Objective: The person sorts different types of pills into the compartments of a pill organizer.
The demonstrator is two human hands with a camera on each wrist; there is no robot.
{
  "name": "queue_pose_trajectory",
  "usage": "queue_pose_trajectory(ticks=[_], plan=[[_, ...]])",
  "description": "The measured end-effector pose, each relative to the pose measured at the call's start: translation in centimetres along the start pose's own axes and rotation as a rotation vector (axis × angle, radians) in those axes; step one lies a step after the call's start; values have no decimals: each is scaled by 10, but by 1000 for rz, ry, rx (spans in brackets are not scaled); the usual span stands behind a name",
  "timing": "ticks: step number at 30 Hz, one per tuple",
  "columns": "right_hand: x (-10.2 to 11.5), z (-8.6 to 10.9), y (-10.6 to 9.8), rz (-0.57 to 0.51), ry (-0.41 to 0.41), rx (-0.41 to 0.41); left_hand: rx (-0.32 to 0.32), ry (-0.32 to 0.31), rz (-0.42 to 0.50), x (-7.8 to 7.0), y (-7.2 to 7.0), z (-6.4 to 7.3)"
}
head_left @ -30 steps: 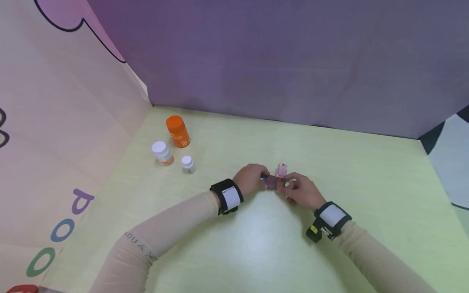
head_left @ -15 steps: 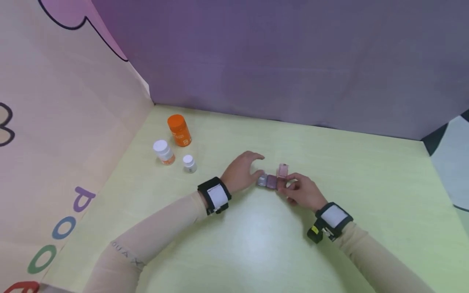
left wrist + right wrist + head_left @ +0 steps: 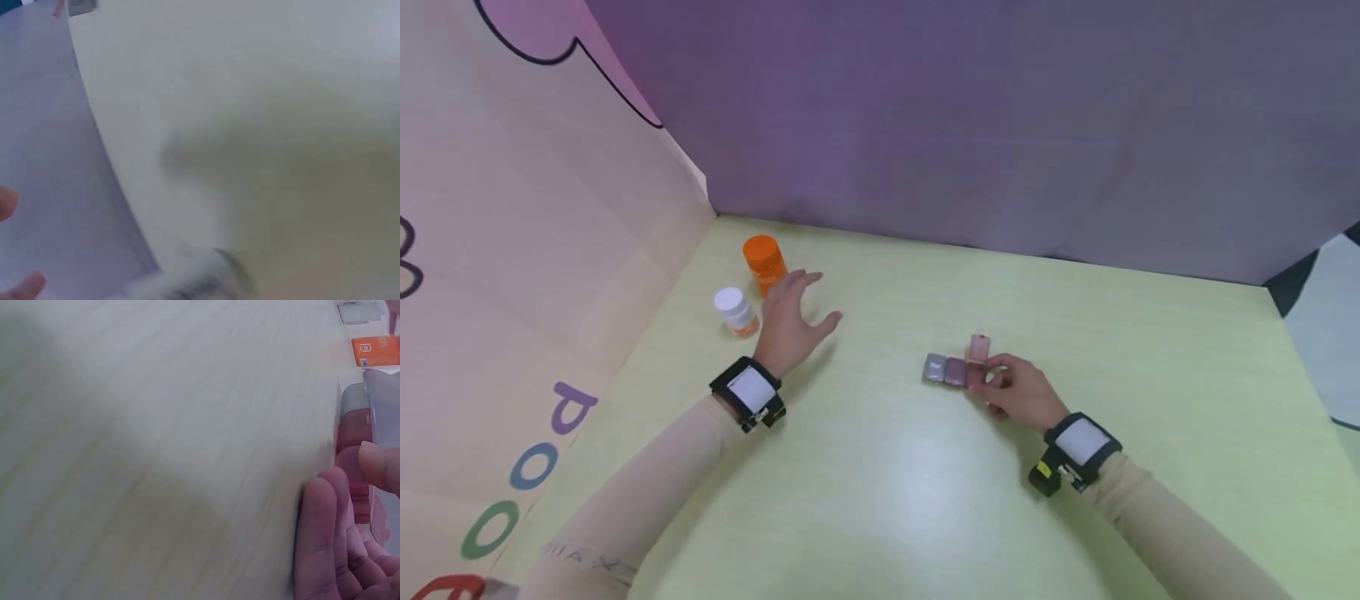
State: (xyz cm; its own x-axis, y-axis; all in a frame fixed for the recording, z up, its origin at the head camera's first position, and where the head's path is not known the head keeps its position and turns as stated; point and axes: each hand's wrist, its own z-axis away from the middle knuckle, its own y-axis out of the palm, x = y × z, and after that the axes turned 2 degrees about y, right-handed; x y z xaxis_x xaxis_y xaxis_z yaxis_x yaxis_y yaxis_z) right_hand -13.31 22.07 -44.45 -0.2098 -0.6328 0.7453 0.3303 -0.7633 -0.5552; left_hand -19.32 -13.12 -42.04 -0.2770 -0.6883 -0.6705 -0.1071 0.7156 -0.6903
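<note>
A small pill organizer point(image 3: 956, 372) with grey, purple and reddish compartments lies right of the table's middle, its pink lid point(image 3: 979, 347) standing open at the reddish end. My right hand point(image 3: 1021, 392) pinches that end between thumb and fingers; the right wrist view also shows the thumb on the reddish compartment point(image 3: 351, 464). At the left, my left hand point(image 3: 792, 329) is spread, thumb and fingers apart, beside the bottles. It hides the small white bottle in the head view. A blurred white bottle point(image 3: 197, 281) shows at the bottom of the left wrist view.
An orange bottle point(image 3: 763, 260) stands behind my left hand, partly covered by it. A white bottle with an orange band point(image 3: 735, 312) stands just left of that hand. The purple backdrop point(image 3: 970, 133) rises along the table's point(image 3: 880, 508) back edge.
My left hand has let go of the grey end of the pill organizer and moved left to the bottles, its fingers spreading. The right hand and the organizer have stayed in place.
</note>
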Motion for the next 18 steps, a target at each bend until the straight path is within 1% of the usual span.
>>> queue_pose_trajectory(ticks=[3,5,8,11,13,15,18], plan=[[1,0,-2,6,-3,-4,30,-75,9,12,-4,7],[2,1,-3,7,-7,-4,75,-140,13,17,-6,10],[3,2,-5,1,-2,-2,156,-257,8,21,-7,11],[5,4,-5,2,-3,-2,208,-336,-40,22,-6,12],[6,5,-4,5,-5,-1,221,-358,-73,23,-5,13],[7,5,-3,3,-8,0,218,-372,-83,22,-5,15],[6,4,-2,-6,-12,4,198,-396,-60,21,-6,18]])
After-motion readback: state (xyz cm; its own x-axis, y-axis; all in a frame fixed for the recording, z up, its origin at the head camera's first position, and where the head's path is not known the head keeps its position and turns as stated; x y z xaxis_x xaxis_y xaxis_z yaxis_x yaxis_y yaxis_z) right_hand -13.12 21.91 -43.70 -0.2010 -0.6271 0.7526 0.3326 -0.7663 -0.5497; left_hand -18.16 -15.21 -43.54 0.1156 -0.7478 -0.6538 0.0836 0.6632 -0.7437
